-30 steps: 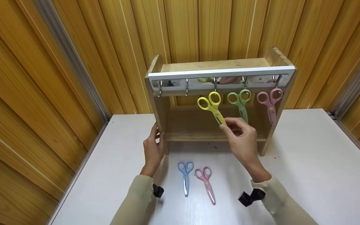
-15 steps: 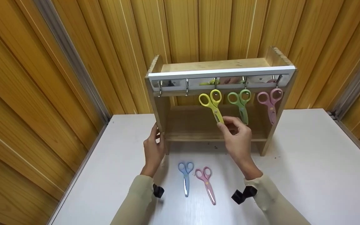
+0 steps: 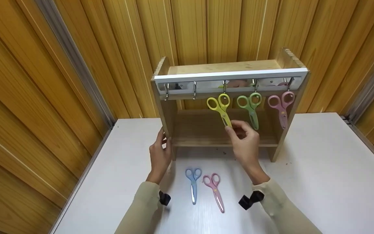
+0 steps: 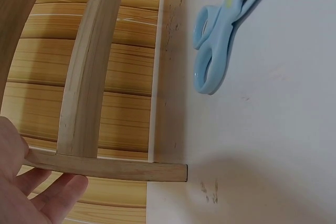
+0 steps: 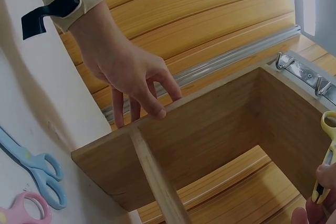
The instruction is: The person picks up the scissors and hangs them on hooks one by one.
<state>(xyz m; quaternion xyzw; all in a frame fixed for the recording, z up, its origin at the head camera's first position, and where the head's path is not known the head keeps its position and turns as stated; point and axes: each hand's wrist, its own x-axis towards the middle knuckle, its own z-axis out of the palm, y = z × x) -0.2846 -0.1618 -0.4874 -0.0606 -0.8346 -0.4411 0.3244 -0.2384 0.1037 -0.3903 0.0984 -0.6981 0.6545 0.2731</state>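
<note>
Head view: yellow scissors (image 3: pixel 221 111) are upright but tilted, loops at the top, in front of a wooden rack (image 3: pixel 226 66). Fingers and thumb of the person's right hand (image 3: pixel 247 143) pinch them by the blade end. Their right-hand loop is at the middle hook (image 3: pixel 224 85); whether it hangs on it cannot be told. To the right, green scissors (image 3: pixel 251 109) and hanging pink scissors (image 3: pixel 282 110) each hang by one loop from hooks along the rack's metal strip (image 3: pixel 209 76). The person's left hand (image 3: pixel 159 157) grips the rack's left side panel, thumb at the front, fingers on the outer face. Below, blue scissors (image 3: pixel 193 182) and flat pink scissors (image 3: pixel 215 190) lie side by side on a white bench (image 3: pixel 330 156). Wood-grain panelling (image 3: pixel 190 32) stands behind.
</note>
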